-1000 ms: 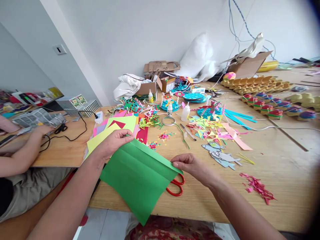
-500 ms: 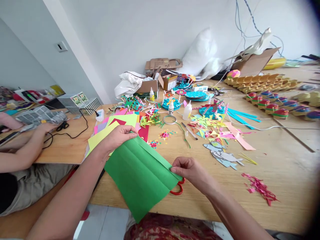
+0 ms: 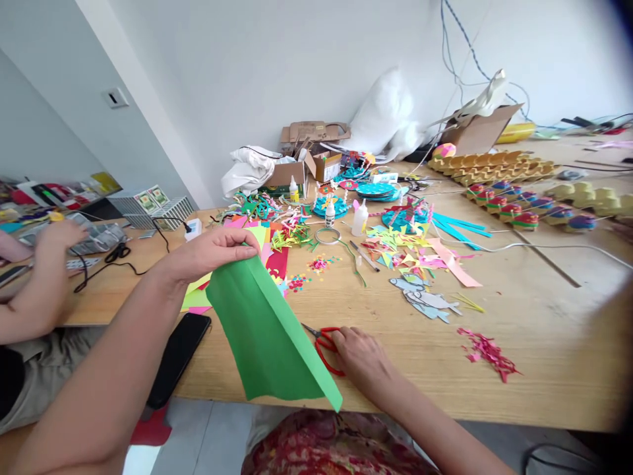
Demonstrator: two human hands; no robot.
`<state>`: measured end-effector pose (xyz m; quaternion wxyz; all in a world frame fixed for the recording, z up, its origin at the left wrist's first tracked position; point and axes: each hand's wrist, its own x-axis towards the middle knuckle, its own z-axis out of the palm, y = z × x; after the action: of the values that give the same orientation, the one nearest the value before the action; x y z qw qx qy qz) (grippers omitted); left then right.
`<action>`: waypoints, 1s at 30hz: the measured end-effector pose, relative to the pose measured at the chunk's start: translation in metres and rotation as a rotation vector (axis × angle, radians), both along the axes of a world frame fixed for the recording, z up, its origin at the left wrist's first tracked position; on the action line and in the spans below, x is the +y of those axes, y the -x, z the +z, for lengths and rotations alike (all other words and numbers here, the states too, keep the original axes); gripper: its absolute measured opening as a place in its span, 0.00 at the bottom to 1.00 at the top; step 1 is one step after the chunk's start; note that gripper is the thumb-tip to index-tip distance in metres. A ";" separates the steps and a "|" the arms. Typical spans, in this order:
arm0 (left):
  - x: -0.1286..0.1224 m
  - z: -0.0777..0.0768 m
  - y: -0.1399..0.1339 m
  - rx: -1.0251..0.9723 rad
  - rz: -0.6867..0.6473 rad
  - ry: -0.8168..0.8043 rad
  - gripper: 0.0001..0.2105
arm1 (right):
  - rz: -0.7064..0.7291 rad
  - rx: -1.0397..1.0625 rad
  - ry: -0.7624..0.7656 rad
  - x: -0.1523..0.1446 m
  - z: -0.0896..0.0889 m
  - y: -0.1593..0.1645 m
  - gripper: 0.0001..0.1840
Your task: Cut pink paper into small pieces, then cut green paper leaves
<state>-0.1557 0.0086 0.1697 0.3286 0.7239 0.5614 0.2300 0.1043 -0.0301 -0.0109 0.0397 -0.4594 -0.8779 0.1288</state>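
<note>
Over the near side of the desk [image 3: 445,369], head view | your left grip [image 3: 213,254] pinches the green sheet [image 3: 264,330] by one end, apparently keeping its fold together | your right grip [image 3: 363,356] touches the scissors [image 3: 320,336]; clasped or not, I cannot tell

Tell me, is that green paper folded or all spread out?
Partly folded: the green paper has a creased strip along one edge, while the rest hangs spread below the left hand.
</note>
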 end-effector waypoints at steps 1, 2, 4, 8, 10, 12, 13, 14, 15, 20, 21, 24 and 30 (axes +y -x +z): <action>0.001 0.002 -0.005 0.022 -0.031 -0.001 0.09 | -0.012 -0.005 -0.003 -0.003 0.000 -0.006 0.11; 0.003 0.004 -0.010 0.040 -0.062 0.004 0.09 | -0.027 -0.012 -0.007 -0.006 0.000 -0.015 0.10; 0.006 0.005 -0.022 0.069 -0.134 0.040 0.08 | -0.073 -0.025 -0.020 -0.011 -0.005 -0.042 0.09; 0.016 -0.003 -0.056 0.146 -0.381 0.145 0.08 | -0.295 -0.064 -0.060 -0.019 -0.018 -0.099 0.08; 0.021 -0.011 -0.081 0.211 -0.539 0.148 0.08 | -0.337 -0.054 -0.048 -0.021 -0.016 -0.114 0.08; 0.024 -0.017 -0.109 0.277 -0.677 0.127 0.07 | -0.334 0.051 -0.021 -0.022 -0.002 -0.115 0.11; 0.025 -0.020 -0.123 0.297 -0.722 0.105 0.06 | -0.325 0.150 0.008 -0.022 0.008 -0.110 0.12; 0.026 -0.022 -0.137 0.313 -0.779 0.074 0.05 | -0.324 0.273 0.063 -0.022 0.020 -0.103 0.14; 0.026 -0.023 -0.149 0.348 -0.825 0.046 0.04 | -0.286 0.425 0.153 -0.022 0.031 -0.095 0.15; 0.032 -0.028 -0.193 0.508 -0.953 -0.063 0.01 | -0.176 1.016 0.545 -0.018 0.051 -0.053 0.18; 0.035 -0.030 -0.197 0.523 -0.970 -0.064 0.01 | -0.211 1.075 0.579 -0.017 0.047 -0.050 0.19; 0.043 -0.036 -0.199 0.486 -1.006 -0.005 0.02 | -0.279 1.182 0.671 -0.016 0.031 -0.050 0.19; 0.060 -0.053 -0.175 0.309 -0.886 0.200 0.11 | -0.406 1.272 0.786 -0.026 0.019 -0.067 0.17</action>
<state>0.0196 0.0690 0.1163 0.3757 0.8840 0.2604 -0.0976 0.1710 -0.0560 0.0081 0.3933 -0.4292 -0.4748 0.6600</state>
